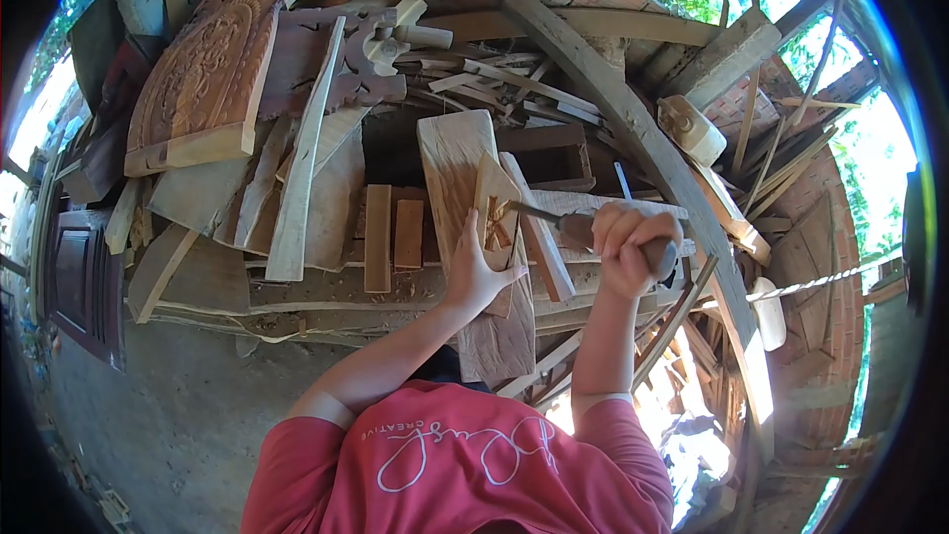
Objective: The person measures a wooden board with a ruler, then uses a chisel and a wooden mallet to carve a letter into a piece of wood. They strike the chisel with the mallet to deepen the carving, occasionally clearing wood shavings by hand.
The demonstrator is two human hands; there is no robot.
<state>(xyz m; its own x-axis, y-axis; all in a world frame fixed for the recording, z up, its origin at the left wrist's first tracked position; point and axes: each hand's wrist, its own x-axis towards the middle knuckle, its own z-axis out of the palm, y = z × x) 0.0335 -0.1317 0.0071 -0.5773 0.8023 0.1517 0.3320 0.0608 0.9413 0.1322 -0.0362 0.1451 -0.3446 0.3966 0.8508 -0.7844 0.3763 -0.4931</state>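
My right hand [633, 242] is closed around the handle of a long metal tool [542, 214], whose blade points left. The tip of the blade is at a small wooden piece [496, 206] with cuts in its surface. That piece lies on a wide, long board [494, 346]. My left hand [479, 272] rests against the piece's lower left part, with fingers pointing up and the thumb stretched to the right. A narrow light strip of wood [539, 232] leans along the right side of the board.
Two short blocks [378, 237] stand left of the board. A carved panel [208, 69] lies at the upper left. A long beam [643, 138] crosses at the right, near a mallet-like block [692, 129]. Scrap sticks [534, 84] are piled behind.
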